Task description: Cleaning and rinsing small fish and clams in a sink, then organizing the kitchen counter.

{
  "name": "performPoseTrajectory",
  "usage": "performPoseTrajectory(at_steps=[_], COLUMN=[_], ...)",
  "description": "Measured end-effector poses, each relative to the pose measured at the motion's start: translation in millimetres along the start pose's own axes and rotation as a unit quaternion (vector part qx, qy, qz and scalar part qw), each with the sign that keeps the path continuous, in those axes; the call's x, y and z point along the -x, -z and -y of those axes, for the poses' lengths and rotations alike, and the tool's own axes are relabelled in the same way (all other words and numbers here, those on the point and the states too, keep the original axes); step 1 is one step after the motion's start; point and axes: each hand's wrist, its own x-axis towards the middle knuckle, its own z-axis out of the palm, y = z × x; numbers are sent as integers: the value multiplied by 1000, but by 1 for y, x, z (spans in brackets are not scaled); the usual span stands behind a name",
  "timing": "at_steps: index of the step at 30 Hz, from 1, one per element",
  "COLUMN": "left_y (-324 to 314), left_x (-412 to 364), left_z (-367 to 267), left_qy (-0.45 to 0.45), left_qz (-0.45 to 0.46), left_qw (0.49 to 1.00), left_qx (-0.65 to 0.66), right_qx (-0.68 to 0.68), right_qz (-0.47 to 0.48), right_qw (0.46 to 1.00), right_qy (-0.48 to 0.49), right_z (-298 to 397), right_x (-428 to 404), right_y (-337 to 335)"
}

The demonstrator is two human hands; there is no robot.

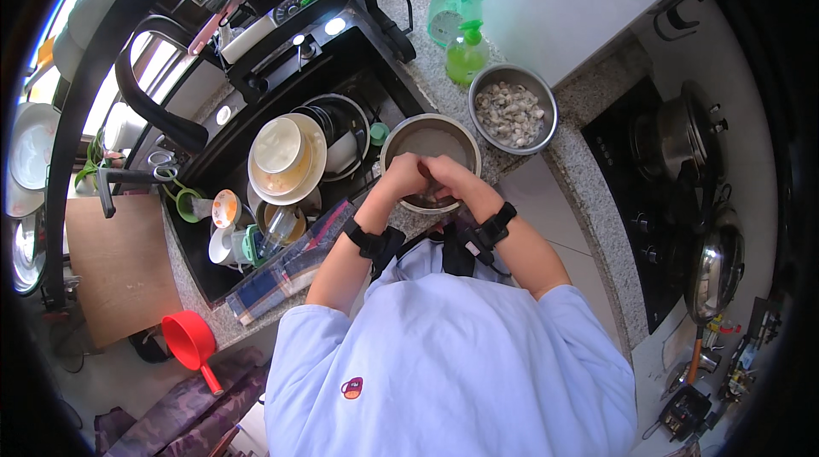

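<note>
In front of me stands a round metal bowl [470,143] with greyish, cloudy water [429,139] in it. Both hands reach over its near side, knuckles close together. My left hand [408,174] is curled inward, its fingertips hidden beneath it. My right hand [450,174] bends towards the left, fingers pointing down at the water. Whether anything lies between the fingers cannot be made out. To the right, a second metal bowl [549,113] holds many small, pale grey pieces of shellfish meat [510,113], which look like shucked oysters.
A black sink [390,83] to the left holds stacked bowls [279,145] and other dishes. A folded plaid cloth [288,265] lies along its front edge. Green soap bottles [466,60] stand behind the bowls. The hob [630,201] with a pot [681,131] is at right.
</note>
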Motion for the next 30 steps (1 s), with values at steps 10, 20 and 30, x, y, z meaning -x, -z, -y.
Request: performPoseTrajectory(at_steps=[10,20,30], left_y=[23,16,-3], left_x=[21,12,-6], left_z=[-16,2,-4], left_qy=[35,88,68], left_qz=[-22,-54,147], left_qw=[999,916,649], left_qx=[28,388,743], right_qx=[-54,-60,189], right_qz=[94,58,-103], right_qw=[994,996,933], right_qy=[-29,34,287], right_z=[6,23,45], right_x=[-2,25,56], right_y=[-6,18,-1])
